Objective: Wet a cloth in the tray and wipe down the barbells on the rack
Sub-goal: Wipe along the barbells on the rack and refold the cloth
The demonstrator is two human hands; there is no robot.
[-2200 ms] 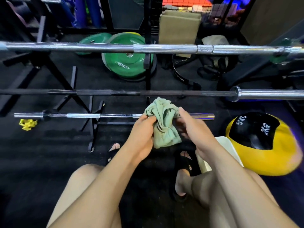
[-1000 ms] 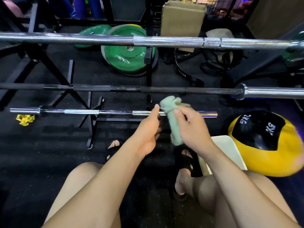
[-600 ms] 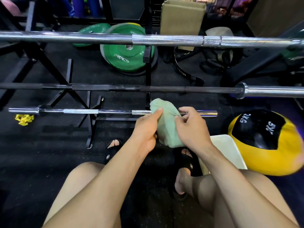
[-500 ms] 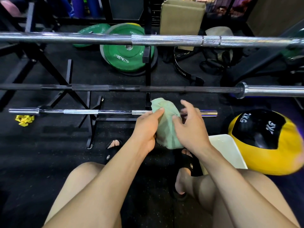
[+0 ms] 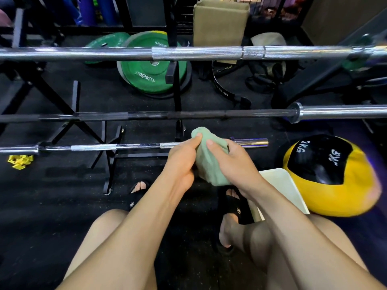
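Both hands on the cloth [image 5: 210, 162]: left hand [image 5: 181, 162] and right hand [image 5: 231, 162] curl around the bunched green wad, gripping it just in front of the lowest barbell [image 5: 117, 146]. Tray [image 5: 282, 189] sits beside the right forearm.

The cloth [image 5: 210, 162] is pale green. The far barbell [image 5: 188, 52] is bright silver; the middle barbell [image 5: 146, 116] has a black shaft with a silver sleeve at right; the near barbell [image 5: 125, 146] is silver. The weight plate [image 5: 146, 76] is green with white lettering. At right, the medicine ball [image 5: 330, 174] is yellow with black panels and white markings, beside a cream tray [image 5: 282, 185]. The floor [image 5: 52, 206] is black, faintly speckled.
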